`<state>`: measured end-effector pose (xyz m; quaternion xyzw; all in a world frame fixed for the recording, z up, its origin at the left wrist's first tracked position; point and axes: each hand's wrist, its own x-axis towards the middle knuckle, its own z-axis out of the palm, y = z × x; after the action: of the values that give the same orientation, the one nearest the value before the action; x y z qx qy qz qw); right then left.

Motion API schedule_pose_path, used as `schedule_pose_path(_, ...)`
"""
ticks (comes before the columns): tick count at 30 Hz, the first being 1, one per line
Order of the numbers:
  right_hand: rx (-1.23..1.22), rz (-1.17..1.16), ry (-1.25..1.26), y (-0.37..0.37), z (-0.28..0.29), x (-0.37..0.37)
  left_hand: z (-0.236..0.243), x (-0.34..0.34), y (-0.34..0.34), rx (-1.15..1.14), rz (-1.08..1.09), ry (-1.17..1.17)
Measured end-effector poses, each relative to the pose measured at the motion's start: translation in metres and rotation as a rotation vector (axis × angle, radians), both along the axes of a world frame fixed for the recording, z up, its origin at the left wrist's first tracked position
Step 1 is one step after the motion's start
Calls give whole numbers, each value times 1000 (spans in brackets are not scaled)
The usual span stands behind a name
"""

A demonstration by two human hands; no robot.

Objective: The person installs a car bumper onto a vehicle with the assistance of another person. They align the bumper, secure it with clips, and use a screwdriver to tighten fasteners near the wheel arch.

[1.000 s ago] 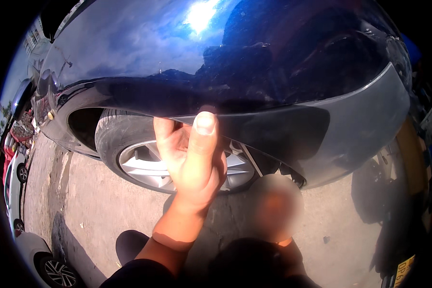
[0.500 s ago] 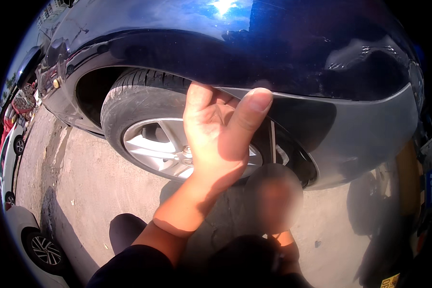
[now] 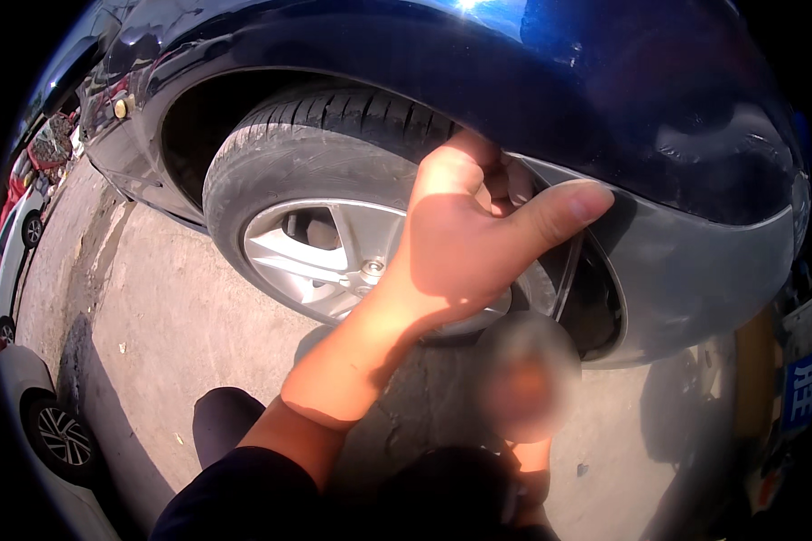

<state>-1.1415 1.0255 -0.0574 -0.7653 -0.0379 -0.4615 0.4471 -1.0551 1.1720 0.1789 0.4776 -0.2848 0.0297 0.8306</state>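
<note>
My left hand [image 3: 460, 239] reaches up to the wheel arch of a dark blue car. Its fingers curl behind the edge of the blue body panel [image 3: 442, 59], where their tips are hidden. The thumb lies along the outside, at the seam above the grey lower panel [image 3: 704, 270]. Behind the hand is a black tyre [image 3: 307, 149] on a silver alloy wheel [image 3: 307, 248]. Lower and to the right, my right hand [image 3: 523, 388] is covered by a blurred patch, so its fingers and anything in them cannot be made out.
A white car [image 3: 41, 406] stands at the lower left, and another pale car [image 3: 16, 248] farther off. Sunlit concrete ground [image 3: 153, 298] lies under the blue car. At the right edge is a blue sign [image 3: 801, 392]. My dark-clad knee [image 3: 226, 419] is below.
The view has shifted and tilted. My left hand sits farther right in the picture, still hooked at the arch edge, with its thumb stretched more to the right. More tyre tread shows.
</note>
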Motion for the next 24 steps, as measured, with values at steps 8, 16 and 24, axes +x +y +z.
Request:
schedule_pose_path(8,153,157,151,0,40,-8,14,6,22,339,18,-42)
schedule_pose_path(16,-169,-98,-202,5,57,-3,8,2,16,331,120,-30)
schedule_pose_path(24,957,896,242,7,57,-11,0,-7,3,74,208,-11)
